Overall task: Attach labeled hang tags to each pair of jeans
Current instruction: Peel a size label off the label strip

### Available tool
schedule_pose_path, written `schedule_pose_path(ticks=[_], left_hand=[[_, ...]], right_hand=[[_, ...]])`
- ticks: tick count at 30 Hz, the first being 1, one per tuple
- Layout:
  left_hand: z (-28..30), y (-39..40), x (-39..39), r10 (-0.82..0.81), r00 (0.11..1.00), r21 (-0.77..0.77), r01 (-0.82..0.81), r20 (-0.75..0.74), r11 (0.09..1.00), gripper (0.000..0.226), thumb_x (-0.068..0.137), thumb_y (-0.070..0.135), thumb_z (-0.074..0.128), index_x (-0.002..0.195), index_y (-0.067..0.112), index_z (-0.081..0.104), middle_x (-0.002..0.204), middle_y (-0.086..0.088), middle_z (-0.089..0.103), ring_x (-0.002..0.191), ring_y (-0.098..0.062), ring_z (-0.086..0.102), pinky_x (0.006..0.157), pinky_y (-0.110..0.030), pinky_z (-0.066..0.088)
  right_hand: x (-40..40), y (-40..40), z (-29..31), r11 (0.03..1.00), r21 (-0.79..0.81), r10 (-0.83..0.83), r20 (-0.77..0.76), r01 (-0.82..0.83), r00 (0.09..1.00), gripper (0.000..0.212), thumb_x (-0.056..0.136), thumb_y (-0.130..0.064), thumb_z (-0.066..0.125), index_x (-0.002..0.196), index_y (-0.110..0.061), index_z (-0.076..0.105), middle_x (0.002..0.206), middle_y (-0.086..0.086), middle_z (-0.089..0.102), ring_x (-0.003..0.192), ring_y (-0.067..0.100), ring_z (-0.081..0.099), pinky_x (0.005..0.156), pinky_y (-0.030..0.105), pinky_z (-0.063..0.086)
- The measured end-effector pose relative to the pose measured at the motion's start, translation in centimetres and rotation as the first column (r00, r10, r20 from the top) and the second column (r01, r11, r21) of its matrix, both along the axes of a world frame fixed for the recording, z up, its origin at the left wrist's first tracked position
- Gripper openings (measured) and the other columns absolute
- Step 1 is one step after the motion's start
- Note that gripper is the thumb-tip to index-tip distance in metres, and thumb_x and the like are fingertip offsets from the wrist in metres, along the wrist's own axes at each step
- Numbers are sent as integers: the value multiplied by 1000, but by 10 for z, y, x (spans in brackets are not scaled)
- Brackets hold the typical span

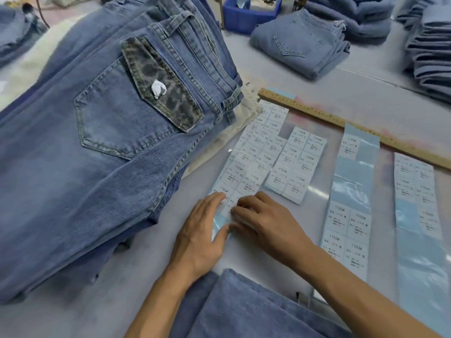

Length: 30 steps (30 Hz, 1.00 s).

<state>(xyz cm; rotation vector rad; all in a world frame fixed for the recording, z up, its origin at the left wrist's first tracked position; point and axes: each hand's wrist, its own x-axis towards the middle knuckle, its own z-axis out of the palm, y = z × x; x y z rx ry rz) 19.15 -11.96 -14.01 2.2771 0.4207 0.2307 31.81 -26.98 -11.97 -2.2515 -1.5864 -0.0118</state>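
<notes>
A stack of blue jeans (102, 147) lies at the left, back pocket up, with a leopard-print flap and a white wrapped button. Beside it on the grey table lies a strip of white size stickers (251, 162) on light blue backing, printed 1103# XS. Both hands are at the strip's near end. My left hand (202, 230) presses its fingers flat on the backing, thumb along the blue edge. My right hand (263, 220) has curled fingertips picking at one sticker's edge. Whether the sticker is lifted is hidden by the fingers.
More sticker strips lie to the right: S (296, 164), M (349, 215) and one further right (417, 211). A wooden ruler (341, 120) runs diagonally behind them. Folded jeans (302, 42) and a blue bin (246, 13) sit at the back; denim (244, 311) lies near me.
</notes>
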Motion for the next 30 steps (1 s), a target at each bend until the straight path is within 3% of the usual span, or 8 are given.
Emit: schedule_pose_path(ticks=[2,7,12,18,25,30], left_hand=[[-1,6,-1,-43,999,3,43,-6,999,65,92,18,72,150,17,43,150,6,47,139,-5,38,117,-9,17],[-6,14,-11,-127,992,277,125,-9,953,60,98,48,48,151,20,45,158,11,41,147,0,33,126,-41,15],[-8,13,-9,-85,996,271,73,30,960,56,95,47,51,145,22,52,155,13,45,144,1,37,123,-42,21],[-5,14,-10,-84,996,269,78,12,960,65,89,45,54,149,20,47,155,10,46,144,-2,39,124,-42,22],[-6,17,-11,-90,996,264,89,-7,960,69,87,46,54,151,23,42,154,10,47,143,-3,40,126,-37,15],[-10,15,-11,-92,995,275,77,42,958,63,87,39,62,145,18,49,154,6,48,143,-7,41,125,-39,18]], right_hand=[[-2,1,0,1000,18,0,18,-1,1000,34,102,-35,51,104,-10,73,105,8,67,86,28,59,66,40,52],[-8,-3,-5,998,54,-16,116,10,993,18,96,-16,66,108,-4,73,101,9,70,84,30,63,63,41,53],[-16,3,-1,1000,-11,-3,229,5,973,12,90,-10,68,100,-5,71,90,8,67,77,27,58,57,40,50],[-14,-1,4,1000,-21,-8,100,10,995,23,102,-28,59,105,-8,71,100,7,67,86,29,60,66,42,51],[5,-2,1,975,-69,222,369,-212,903,15,100,-9,58,98,-4,71,87,8,65,74,27,58,61,39,47],[2,1,-2,976,-31,212,393,-218,895,13,98,-4,58,97,-2,71,83,11,63,70,28,56,57,41,47]])
